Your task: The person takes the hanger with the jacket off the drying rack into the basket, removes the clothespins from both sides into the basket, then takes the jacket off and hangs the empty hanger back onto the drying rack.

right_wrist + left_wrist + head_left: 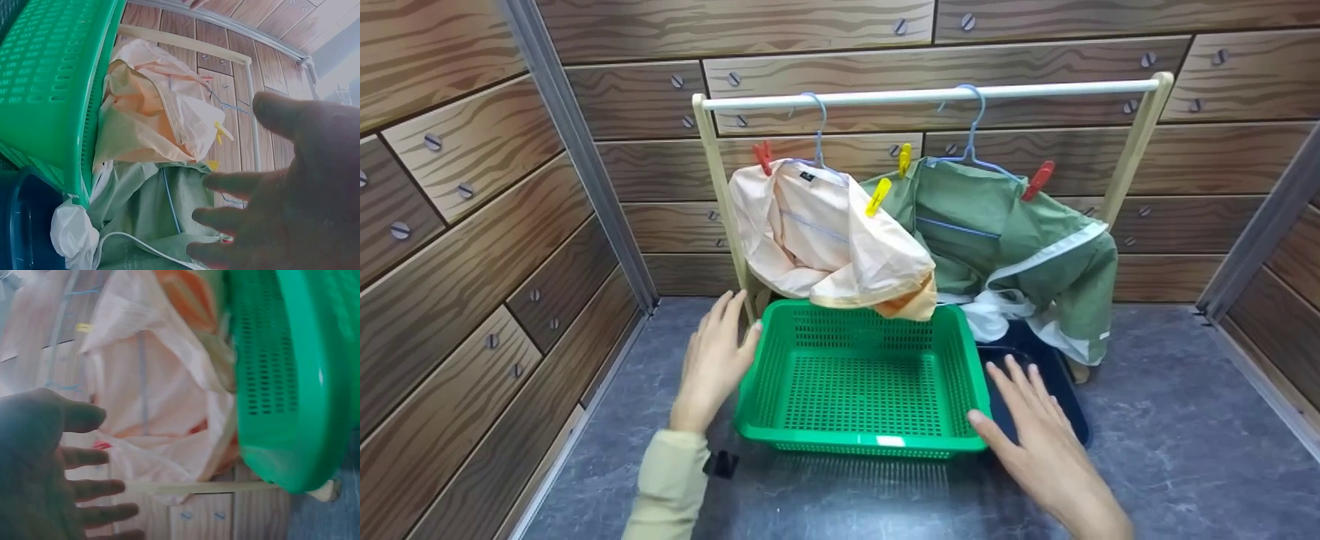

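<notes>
Green basket point(862, 391) sits between the tabletop's point(1174, 427) side edges, our left hand point(714, 358) and right hand point(1039, 441) beside it, straight-fingered, holding nothing. We seem mid-positioning; moving it next would call for gripping it, clear of the peach garment point(885, 259) beyond.

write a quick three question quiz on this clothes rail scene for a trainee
1. How many clothes pegs show in the head view?
2. True or false: the left hand grips a clothes peg.
3. What colour are the hangers? a) red b) blue c) black

Key:
1. Four: two red, two yellow.
2. False; it holds no peg and is beside the green basket, fingers extended.
3. b
</notes>
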Demonstrator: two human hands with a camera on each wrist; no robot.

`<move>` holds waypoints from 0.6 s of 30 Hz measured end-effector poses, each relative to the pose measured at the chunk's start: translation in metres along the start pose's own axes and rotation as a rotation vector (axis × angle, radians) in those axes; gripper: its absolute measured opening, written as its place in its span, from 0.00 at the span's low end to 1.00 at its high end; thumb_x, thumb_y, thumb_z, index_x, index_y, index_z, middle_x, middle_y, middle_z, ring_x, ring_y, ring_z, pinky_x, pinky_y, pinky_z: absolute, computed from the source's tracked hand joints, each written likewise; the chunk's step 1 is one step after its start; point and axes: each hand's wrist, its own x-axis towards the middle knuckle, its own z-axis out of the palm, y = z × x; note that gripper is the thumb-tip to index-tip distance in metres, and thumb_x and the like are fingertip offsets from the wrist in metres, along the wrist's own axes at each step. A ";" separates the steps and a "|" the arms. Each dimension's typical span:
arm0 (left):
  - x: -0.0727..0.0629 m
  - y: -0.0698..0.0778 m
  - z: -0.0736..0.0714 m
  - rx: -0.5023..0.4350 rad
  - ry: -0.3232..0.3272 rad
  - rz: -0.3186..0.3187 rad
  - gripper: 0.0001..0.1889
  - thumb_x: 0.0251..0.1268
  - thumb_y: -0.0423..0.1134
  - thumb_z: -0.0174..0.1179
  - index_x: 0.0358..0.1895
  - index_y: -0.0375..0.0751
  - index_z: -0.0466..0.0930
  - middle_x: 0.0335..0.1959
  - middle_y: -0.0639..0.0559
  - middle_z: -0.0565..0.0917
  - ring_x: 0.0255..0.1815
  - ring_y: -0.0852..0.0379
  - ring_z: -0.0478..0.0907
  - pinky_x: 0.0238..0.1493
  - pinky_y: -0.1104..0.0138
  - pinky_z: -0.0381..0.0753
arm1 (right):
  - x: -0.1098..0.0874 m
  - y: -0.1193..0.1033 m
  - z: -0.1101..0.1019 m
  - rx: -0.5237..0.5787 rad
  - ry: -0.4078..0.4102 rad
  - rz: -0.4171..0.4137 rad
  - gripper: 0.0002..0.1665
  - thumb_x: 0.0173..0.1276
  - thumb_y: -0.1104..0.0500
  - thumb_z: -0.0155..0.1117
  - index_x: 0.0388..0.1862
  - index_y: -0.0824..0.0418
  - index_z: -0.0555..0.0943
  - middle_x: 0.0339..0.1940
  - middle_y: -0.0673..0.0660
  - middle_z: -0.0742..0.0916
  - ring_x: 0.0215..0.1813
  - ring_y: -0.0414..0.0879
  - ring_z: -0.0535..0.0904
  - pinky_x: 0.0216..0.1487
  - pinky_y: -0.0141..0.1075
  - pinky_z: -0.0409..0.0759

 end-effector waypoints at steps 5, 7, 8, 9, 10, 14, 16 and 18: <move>0.030 -0.010 0.000 -0.145 0.029 0.039 0.27 0.75 0.47 0.54 0.73 0.43 0.64 0.72 0.40 0.64 0.70 0.41 0.63 0.66 0.46 0.63 | 0.005 0.002 0.000 -0.004 0.018 0.018 0.52 0.69 0.24 0.40 0.81 0.52 0.50 0.81 0.60 0.47 0.78 0.64 0.33 0.65 0.71 0.38; 0.044 -0.014 -0.001 -0.226 0.038 0.050 0.26 0.75 0.45 0.55 0.71 0.42 0.66 0.70 0.39 0.66 0.68 0.41 0.66 0.64 0.48 0.65 | 0.005 0.003 0.000 -0.009 0.029 0.016 0.52 0.69 0.24 0.40 0.81 0.52 0.51 0.81 0.60 0.48 0.78 0.64 0.33 0.65 0.71 0.39; 0.051 -0.015 -0.002 -0.261 0.046 0.055 0.26 0.75 0.44 0.55 0.71 0.42 0.66 0.69 0.39 0.67 0.66 0.41 0.67 0.63 0.49 0.66 | 0.006 0.004 0.000 -0.009 0.032 0.013 0.51 0.69 0.24 0.40 0.81 0.52 0.51 0.81 0.60 0.49 0.78 0.64 0.34 0.65 0.71 0.39; 0.058 -0.017 -0.002 -0.293 0.055 0.054 0.26 0.75 0.44 0.55 0.71 0.41 0.66 0.69 0.38 0.67 0.65 0.40 0.69 0.62 0.48 0.68 | 0.006 0.004 0.000 -0.007 0.035 0.010 0.51 0.69 0.24 0.40 0.81 0.52 0.51 0.81 0.60 0.49 0.78 0.63 0.34 0.65 0.72 0.39; 0.065 -0.019 -0.003 -0.320 0.071 0.051 0.25 0.74 0.43 0.55 0.71 0.40 0.66 0.68 0.37 0.67 0.64 0.39 0.70 0.61 0.48 0.69 | 0.006 0.004 0.000 -0.003 0.034 0.009 0.51 0.69 0.24 0.41 0.81 0.52 0.51 0.81 0.60 0.49 0.79 0.63 0.34 0.65 0.72 0.39; 0.086 -0.025 -0.003 -0.419 0.158 -0.003 0.24 0.73 0.40 0.56 0.69 0.37 0.67 0.65 0.35 0.69 0.59 0.38 0.74 0.56 0.50 0.74 | 0.007 0.004 0.001 0.009 0.022 0.004 0.51 0.69 0.24 0.41 0.80 0.52 0.52 0.81 0.60 0.49 0.79 0.63 0.34 0.65 0.72 0.39; 0.095 -0.029 -0.002 -0.440 0.205 -0.032 0.23 0.73 0.39 0.56 0.67 0.35 0.69 0.63 0.34 0.71 0.56 0.40 0.76 0.53 0.52 0.76 | 0.008 0.004 0.002 0.012 0.011 0.010 0.51 0.69 0.24 0.40 0.80 0.52 0.52 0.81 0.60 0.49 0.79 0.63 0.34 0.65 0.71 0.39; 0.102 -0.032 -0.001 -0.446 0.238 -0.059 0.22 0.72 0.39 0.56 0.66 0.34 0.70 0.61 0.35 0.73 0.55 0.42 0.77 0.52 0.53 0.76 | 0.008 0.004 0.004 0.011 0.005 0.011 0.51 0.69 0.24 0.40 0.80 0.52 0.52 0.81 0.60 0.49 0.79 0.63 0.34 0.66 0.71 0.39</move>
